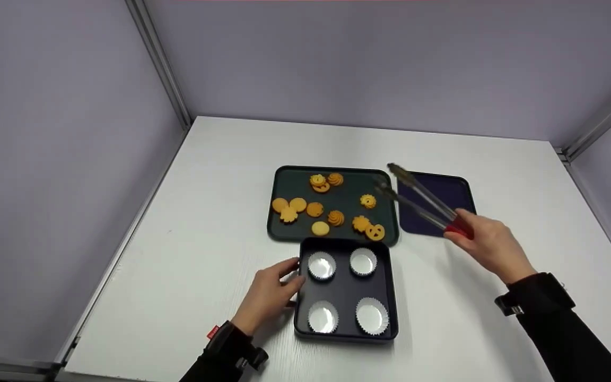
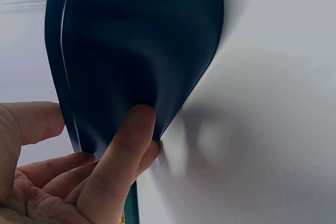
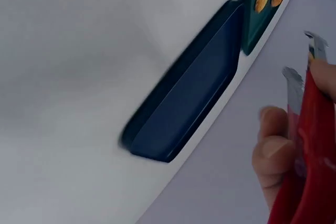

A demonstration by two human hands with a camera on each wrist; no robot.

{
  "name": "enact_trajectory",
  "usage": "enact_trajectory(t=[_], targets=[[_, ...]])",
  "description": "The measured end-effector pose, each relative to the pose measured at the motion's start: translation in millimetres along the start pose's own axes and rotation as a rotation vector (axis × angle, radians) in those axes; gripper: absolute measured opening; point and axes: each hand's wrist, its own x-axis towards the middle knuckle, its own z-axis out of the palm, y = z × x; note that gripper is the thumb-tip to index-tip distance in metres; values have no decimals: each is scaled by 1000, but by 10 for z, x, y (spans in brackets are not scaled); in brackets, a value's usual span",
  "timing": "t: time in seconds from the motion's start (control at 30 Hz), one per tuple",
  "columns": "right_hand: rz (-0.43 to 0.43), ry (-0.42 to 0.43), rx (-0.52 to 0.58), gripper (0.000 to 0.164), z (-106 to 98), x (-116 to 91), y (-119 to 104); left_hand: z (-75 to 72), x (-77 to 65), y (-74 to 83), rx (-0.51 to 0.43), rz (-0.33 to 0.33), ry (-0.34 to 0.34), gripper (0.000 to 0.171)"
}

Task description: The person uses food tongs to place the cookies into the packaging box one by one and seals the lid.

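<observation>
My left hand (image 1: 265, 294) holds the left wall of a deep navy rectangular box (image 1: 343, 289), its thumb at the rim and fingers against the outer side. White fluted paper cups (image 1: 322, 266) stand inside the box, two by two. Metal tongs (image 1: 402, 173) with red handles (image 3: 320, 177) are gripped in my right hand (image 1: 491, 244). Their two arms stand apart with nothing between the tips, over the gap between a green tray (image 1: 348, 185) and a shallow navy tray (image 1: 454, 192). Cookies (image 1: 335, 218) of several shapes, among them round, swirled, flower and pretzel ones, lie on the green tray.
The white table (image 1: 220, 233) carries everything, with the green tray just behind the box and the navy tray to its right. Pale grey panels (image 1: 358, 69) rise at the back and both sides, joined by metal posts (image 1: 162, 63) at the corners.
</observation>
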Motion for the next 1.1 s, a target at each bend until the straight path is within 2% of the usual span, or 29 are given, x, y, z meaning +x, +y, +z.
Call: enact_trajectory(t=[0.2,0.6,0.87,1.1], targets=[[25,-107,-28,22,46,46,-134,2,-1,-2,14,5,7,48],[28,-195,-97,25,40,129,-260,0,2,-7,12,-1,9,48],[48,-204,-113,31,56,155,-296,10,6,0,18,0,13,48],[9,-176,-146,28,82,133,-294,8,-10,3,17,-20,7,49]])
